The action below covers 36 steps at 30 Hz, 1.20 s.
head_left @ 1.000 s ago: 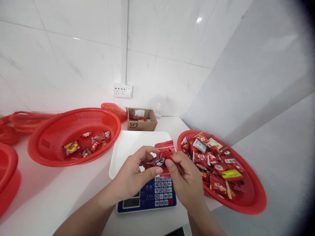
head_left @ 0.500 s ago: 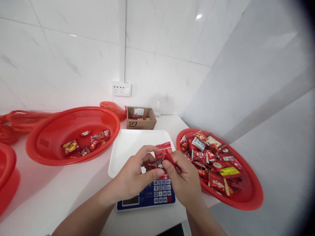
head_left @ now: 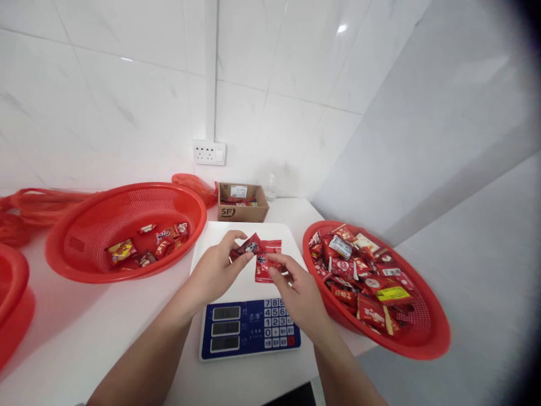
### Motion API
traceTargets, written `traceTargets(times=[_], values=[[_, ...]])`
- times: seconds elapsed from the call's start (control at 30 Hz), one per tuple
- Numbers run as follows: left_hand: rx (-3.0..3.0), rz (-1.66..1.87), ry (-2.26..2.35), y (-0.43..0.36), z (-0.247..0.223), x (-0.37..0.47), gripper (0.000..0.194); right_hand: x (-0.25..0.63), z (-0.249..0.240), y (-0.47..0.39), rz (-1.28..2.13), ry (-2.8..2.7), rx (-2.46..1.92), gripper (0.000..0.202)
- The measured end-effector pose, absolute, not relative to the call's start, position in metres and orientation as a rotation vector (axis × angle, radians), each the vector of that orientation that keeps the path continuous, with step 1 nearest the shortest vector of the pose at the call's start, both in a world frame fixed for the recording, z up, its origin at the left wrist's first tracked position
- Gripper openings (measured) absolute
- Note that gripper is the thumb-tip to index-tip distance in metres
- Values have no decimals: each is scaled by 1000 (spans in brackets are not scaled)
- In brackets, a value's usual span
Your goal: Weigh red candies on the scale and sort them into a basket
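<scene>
My left hand (head_left: 213,270) pinches a small dark red candy wrapper (head_left: 246,247) over the white pan (head_left: 211,248) of the blue-faced scale (head_left: 250,330). My right hand (head_left: 296,293) holds a flat red packet (head_left: 266,265) by its lower edge, just right of the left hand's candy. Both hands hover above the middle of the pan. To the right a red basket (head_left: 422,338) is heaped with red wrapped candies (head_left: 363,276). To the left a second red basket (head_left: 67,254) holds a few candies (head_left: 146,248).
A small cardboard box (head_left: 242,202) stands against the tiled wall behind the scale, under a wall socket (head_left: 209,153). Red plastic bags (head_left: 38,203) lie at the far left, and a third red basket (head_left: 12,293) shows at the left edge. The table ends just right of the full basket.
Both hands have moved away from me, from above the scale's keypad to over the white pan. The scale's displays and keys are now uncovered.
</scene>
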State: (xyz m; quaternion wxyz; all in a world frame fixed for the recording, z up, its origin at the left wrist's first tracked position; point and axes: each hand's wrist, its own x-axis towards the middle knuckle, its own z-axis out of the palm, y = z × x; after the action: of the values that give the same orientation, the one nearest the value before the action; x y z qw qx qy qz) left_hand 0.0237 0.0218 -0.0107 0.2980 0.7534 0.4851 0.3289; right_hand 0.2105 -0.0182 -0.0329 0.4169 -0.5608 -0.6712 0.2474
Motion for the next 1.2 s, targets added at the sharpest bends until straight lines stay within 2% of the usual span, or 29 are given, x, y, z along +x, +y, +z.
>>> traceTargets(times=[0.13, 0.2, 0.33, 0.43, 0.63, 0.83, 1.0, 1.1, 1.2], values=[[2266, 599, 1483, 33, -20, 21, 34, 216, -46, -11, 446, -1845, -1581, 46], [2339, 585, 1431, 34, -23, 20, 32, 217, -48, -11, 384, -1977, -1610, 45], [2493, 461, 1137, 35, -27, 17, 23, 210, -45, -14, 466, -2235, -1502, 35], [2532, 394, 1013, 36, -31, 18, 20, 203, -45, -14, 494, -2296, -1486, 37], [2517, 433, 1040, 38, -32, 23, 26, 223, -40, -12, 452, -2338, -1579, 43], [2450, 591, 1139, 28, -23, 20, 34, 309, -23, -3, 313, -2153, -1985, 45], [2476, 680, 1105, 21, -19, 20, 37, 359, -38, 20, 545, -2248, -2168, 33], [2502, 700, 1060, 18, -17, 21, 38, 363, -54, 29, 679, -2308, -2186, 36], [2508, 711, 1045, 17, -16, 21, 36, 357, -67, 31, 654, -2274, -2237, 39]])
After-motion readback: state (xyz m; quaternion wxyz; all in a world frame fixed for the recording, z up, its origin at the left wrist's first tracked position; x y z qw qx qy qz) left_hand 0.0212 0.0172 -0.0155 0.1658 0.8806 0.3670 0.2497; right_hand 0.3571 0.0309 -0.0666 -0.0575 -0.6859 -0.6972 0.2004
